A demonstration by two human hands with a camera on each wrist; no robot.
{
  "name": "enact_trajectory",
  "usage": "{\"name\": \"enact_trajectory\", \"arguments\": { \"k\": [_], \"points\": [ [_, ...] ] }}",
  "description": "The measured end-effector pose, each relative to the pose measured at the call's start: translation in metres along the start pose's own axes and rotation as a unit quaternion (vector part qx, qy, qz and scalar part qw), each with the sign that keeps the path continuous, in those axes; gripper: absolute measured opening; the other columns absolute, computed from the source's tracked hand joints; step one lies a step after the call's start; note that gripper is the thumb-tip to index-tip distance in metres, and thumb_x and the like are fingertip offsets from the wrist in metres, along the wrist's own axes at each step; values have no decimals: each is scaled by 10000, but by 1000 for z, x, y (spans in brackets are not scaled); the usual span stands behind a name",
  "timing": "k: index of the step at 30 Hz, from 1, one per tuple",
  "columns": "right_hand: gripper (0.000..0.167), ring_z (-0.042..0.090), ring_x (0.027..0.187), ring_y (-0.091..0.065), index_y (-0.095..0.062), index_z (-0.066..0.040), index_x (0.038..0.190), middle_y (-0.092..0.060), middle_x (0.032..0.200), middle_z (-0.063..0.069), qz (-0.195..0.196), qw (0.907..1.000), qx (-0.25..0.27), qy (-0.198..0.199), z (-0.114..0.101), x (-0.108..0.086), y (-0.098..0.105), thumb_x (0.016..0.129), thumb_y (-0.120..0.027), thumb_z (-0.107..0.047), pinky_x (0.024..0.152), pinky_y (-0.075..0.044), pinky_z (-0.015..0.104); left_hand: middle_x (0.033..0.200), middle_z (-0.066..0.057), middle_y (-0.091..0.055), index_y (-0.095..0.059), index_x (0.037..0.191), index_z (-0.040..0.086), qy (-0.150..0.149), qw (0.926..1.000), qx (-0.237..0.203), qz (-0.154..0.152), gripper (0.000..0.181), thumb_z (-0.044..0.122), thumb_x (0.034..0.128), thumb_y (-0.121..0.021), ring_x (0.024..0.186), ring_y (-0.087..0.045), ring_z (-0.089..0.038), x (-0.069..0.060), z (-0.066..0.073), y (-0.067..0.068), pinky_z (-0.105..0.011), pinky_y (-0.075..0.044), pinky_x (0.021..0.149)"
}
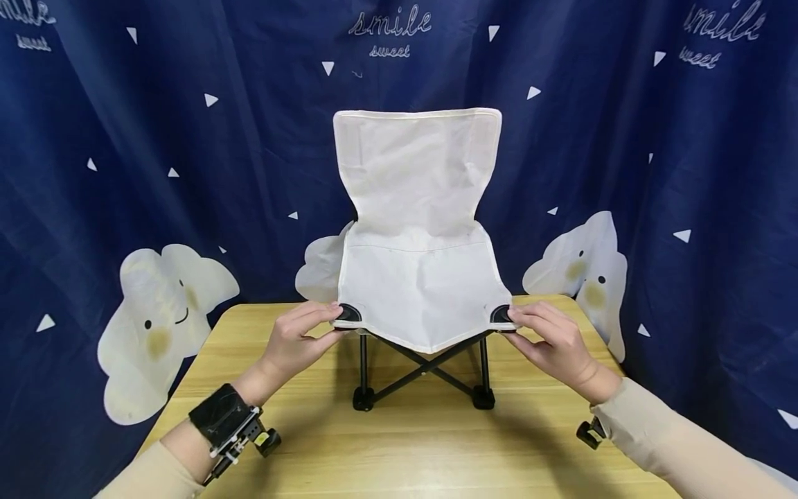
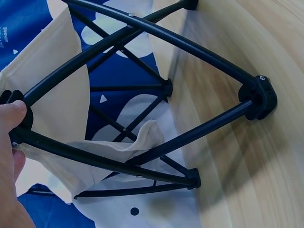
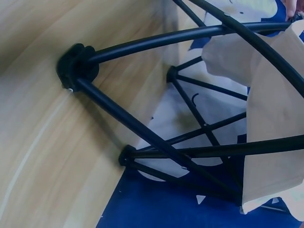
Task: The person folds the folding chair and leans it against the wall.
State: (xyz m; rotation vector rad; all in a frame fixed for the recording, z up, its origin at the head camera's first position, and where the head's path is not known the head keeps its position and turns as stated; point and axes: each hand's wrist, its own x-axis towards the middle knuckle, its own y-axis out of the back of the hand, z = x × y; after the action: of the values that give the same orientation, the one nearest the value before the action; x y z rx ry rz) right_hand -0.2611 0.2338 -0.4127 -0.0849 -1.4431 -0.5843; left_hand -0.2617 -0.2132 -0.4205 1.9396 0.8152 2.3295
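A small white folding chair (image 1: pixel 424 277) with black crossed legs (image 1: pixel 430 365) stands opened out on the wooden table, backrest at the far side. My left hand (image 1: pixel 302 339) pinches the seat's front left corner at its black corner patch (image 1: pixel 351 314), thumb below and fingers above. In the left wrist view, that hand (image 2: pixel 10 142) grips the black joint where the tubes meet the fabric. My right hand (image 1: pixel 555 343) pinches the front right corner likewise, by the other black patch (image 1: pixel 501 314). The right wrist view shows the black tubes (image 3: pixel 156 42) and the seat's underside; the right hand's own grip is out of sight.
The chair's black feet (image 1: pixel 483 398) rest on the light wooden table (image 1: pixel 411 450). Behind hangs a dark blue curtain (image 1: pixel 249 173) with clouds and triangles. Camera mounts (image 1: pixel 243 433) sit on the wrists.
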Motion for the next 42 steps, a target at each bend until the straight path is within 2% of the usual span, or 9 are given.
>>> {"name": "enact_trajectory", "arguments": {
  "k": [2,5,8,19,25,32,42],
  "points": [
    [396,340,711,-715,-795,103,915,-778,846,213,-17,10000,-11,-18,0,0,0,1065,-731,-258,913,-602,180,968,-194,-816,-827,1046,-25,14,10000,30,-37,220,43,854,-911,848,-778,-361,2,0,0,-122,-559,1017],
    [391,340,717,-717,-797,99,927,-780,858,210,-50,10000,-19,-50,0,0,0,1067,-728,-260,909,-603,180,963,-186,-816,-827,1040,-18,73,9999,85,-75,371,-100,692,-924,854,-779,-359,4,0,-1,-114,-553,1017],
    [390,342,732,-722,-801,94,945,-784,877,209,-97,9999,-28,-91,1,0,0,1069,-725,-268,922,-598,174,959,-182,-815,-828,1035,-14,121,9998,131,-75,444,-142,621,-923,851,-778,-360,5,0,-2,-107,-549,1014],
    [379,348,749,-733,-803,88,957,-792,900,207,-116,9999,-23,-105,2,4,-2,1070,-723,-264,908,-599,191,952,-169,-815,-827,1033,-9,101,9999,102,-67,452,-146,617,-938,858,-780,-350,12,1,-3,-119,-560,1010],
    [385,340,746,-727,-801,88,954,-793,898,206,-121,9999,-74,-86,2,8,-2,1073,-718,-269,821,-604,259,945,-164,-810,-822,1030,-3,149,9997,145,-116,435,-123,630,-943,872,-778,-358,14,1,-3,-109,-546,1021],
    [387,337,730,-722,-797,88,943,-789,882,200,-114,9999,-89,-20,2,13,-4,1076,-713,-266,684,-578,383,961,-162,-805,-817,1038,-3,35,9999,146,-86,403,-118,664,-918,884,-776,-356,18,-2,-3,-114,-549,1020],
    [378,331,735,-726,-802,77,958,-792,895,199,-151,9998,-104,-28,3,16,-5,1076,-712,-270,660,-576,409,971,-166,-804,-821,1045,-8,2,9999,103,-120,437,-142,644,-928,889,-775,-353,24,-2,-4,-110,-548,1017]
  ]
}}
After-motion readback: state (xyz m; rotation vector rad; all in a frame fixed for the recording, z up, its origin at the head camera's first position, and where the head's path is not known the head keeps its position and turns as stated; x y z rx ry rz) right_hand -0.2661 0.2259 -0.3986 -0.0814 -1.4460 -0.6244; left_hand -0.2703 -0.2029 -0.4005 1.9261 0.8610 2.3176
